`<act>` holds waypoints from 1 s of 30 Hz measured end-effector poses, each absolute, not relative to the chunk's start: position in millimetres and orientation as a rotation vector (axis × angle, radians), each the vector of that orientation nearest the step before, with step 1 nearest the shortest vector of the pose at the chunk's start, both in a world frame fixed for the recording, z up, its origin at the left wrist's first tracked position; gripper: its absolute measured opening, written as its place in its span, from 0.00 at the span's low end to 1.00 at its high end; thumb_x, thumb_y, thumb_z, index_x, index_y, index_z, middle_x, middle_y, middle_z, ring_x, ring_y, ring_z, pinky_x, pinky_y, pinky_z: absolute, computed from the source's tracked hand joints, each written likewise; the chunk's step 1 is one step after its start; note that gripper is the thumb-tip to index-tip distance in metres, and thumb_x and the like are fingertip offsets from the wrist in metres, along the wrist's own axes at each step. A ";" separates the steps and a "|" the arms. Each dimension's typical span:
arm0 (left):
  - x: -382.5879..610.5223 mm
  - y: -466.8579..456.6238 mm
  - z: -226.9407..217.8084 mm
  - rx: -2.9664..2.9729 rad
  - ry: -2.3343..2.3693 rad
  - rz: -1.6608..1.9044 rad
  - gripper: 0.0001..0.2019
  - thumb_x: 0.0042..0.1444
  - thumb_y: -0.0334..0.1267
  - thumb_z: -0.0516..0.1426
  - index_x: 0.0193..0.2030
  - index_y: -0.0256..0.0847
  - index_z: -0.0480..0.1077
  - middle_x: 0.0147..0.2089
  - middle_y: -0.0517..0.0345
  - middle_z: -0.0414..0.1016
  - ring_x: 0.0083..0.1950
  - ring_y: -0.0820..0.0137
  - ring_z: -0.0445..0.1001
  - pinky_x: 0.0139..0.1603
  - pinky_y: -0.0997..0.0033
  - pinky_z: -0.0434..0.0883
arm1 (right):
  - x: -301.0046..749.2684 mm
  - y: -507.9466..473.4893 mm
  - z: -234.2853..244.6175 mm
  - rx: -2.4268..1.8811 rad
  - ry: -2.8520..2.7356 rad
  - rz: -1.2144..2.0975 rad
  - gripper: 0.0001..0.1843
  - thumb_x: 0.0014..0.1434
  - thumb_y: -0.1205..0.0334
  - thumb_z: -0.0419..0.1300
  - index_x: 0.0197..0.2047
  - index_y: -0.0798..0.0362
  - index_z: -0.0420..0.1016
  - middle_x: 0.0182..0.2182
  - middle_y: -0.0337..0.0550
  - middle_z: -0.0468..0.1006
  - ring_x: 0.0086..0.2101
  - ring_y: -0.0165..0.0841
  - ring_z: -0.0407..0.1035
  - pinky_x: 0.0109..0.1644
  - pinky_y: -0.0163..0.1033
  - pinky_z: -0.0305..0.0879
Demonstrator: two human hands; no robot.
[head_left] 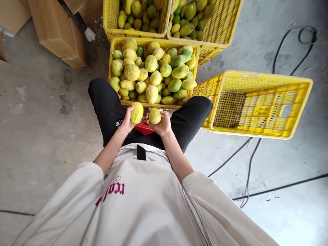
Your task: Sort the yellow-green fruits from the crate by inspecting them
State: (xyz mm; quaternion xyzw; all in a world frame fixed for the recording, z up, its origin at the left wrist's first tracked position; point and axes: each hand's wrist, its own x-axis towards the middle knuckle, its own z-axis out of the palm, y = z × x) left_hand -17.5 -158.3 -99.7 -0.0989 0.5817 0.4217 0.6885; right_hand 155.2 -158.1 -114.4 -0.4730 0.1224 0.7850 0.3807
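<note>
My left hand (127, 123) is closed around a yellow-green fruit (137, 112), held upright over my lap. My right hand (162, 125) cups a smaller round yellow fruit (154, 115) beside it. Both fruits sit just in front of the near rim of a yellow crate (111, 58) heaped with several yellow and green fruits. A red object (144, 128) shows between my hands, partly hidden under them. I am seated with black-trousered legs to either side of the crate.
An empty yellow crate (258, 102) lies tipped on the concrete floor to my right. Two more fruit-filled yellow crates (220, 27) stand behind. Cardboard boxes (58, 30) sit at the back left. Black cables (251, 160) run across the floor at right.
</note>
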 end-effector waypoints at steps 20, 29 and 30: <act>-16.7 -165.8 -106.2 0.128 1.363 0.941 0.17 0.64 0.41 0.79 0.49 0.47 0.77 0.45 0.59 0.87 0.55 0.59 0.90 0.55 0.68 0.82 | 154.9 -156.6 -116.2 -1.183 0.432 1.878 0.12 0.73 0.49 0.70 0.41 0.46 0.78 0.30 0.40 0.84 0.34 0.38 0.80 0.36 0.37 0.81; -17.9 -159.1 -111.3 -0.070 1.412 0.968 0.10 0.70 0.47 0.70 0.50 0.44 0.84 0.34 0.54 0.82 0.52 0.48 0.91 0.46 0.58 0.90 | 156.6 -156.4 -120.7 -1.184 0.458 1.827 0.10 0.72 0.49 0.66 0.43 0.46 0.77 0.32 0.40 0.84 0.34 0.39 0.79 0.34 0.39 0.78; -18.2 -159.1 -110.9 -0.053 1.401 0.975 0.11 0.70 0.47 0.69 0.50 0.43 0.84 0.34 0.55 0.82 0.51 0.48 0.91 0.46 0.57 0.90 | 156.6 -156.4 -120.9 -1.180 0.456 1.815 0.10 0.72 0.50 0.66 0.43 0.46 0.77 0.32 0.39 0.84 0.33 0.38 0.78 0.33 0.38 0.78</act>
